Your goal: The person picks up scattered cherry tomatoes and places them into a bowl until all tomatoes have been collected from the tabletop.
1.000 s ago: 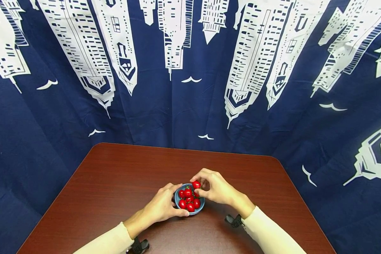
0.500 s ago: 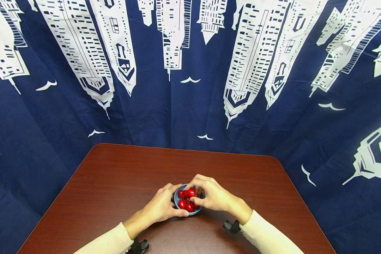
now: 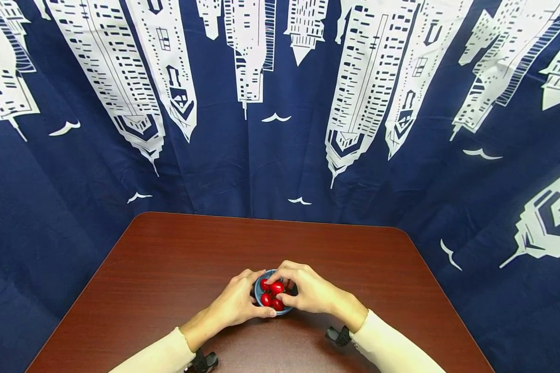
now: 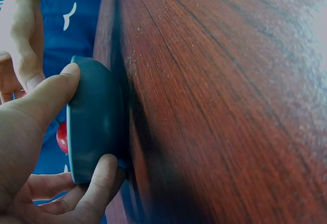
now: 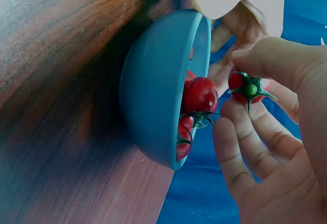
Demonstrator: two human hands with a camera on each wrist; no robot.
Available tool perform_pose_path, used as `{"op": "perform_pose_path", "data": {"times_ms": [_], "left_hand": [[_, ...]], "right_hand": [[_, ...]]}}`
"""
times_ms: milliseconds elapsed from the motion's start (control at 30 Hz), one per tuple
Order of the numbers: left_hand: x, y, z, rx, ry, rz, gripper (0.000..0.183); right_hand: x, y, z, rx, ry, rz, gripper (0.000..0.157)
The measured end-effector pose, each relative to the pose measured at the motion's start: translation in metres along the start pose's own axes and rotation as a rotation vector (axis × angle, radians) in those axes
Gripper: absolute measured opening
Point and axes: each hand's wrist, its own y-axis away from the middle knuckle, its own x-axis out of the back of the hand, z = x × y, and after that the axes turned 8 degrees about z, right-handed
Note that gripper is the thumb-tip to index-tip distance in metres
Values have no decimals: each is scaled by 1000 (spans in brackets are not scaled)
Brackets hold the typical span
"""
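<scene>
A small blue bowl [image 5: 153, 81] stands on the table with several red cherry tomatoes [image 5: 200, 95] inside. My left hand [image 3: 240, 300] holds the bowl from the left, its thumb on the near rim and its fingers round the far side. Over the bowl's right part, my right hand [image 3: 312, 290] pinches one cherry tomato [image 5: 237, 85] between thumb and fingers. The right wrist view shows its green star-shaped cap and a gap between it and the tomatoes in the bowl. From the head, my right hand hides part of the bowl's contents.
The reddish-brown wooden table [image 3: 191, 248] has rounded far corners. A blue cloth [image 3: 214, 171] with white printed buildings and birds hangs behind it and along both sides. Black wrist straps [image 3: 338, 335] sit at my sleeve cuffs.
My right hand has moved left from the bowl's far right rim to above its middle, carrying the cherry tomato. My left hand keeps its hold on the bowl.
</scene>
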Motion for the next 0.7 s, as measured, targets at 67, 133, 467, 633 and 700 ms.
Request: {"op": "perform_pose_path", "data": {"times_ms": [67,133,467,633,700], "left_hand": [[0,0,0,2,-15,0,105],[1,0,0,0,-28,1,104],[-1,0,-1,1,-34,-6,105],[-2,0,-1,6,-14,-10,105],[-2,0,-1,8,-7,-10,105]], "right_hand": [[-1,0,0,4,14,-5,39],[-1,0,-1,4,34,-7,41],[1,2,-3,0,73,34,48],[1,4,-2,11,92,61,48],[1,5,-1,11,97,71,47]]}}
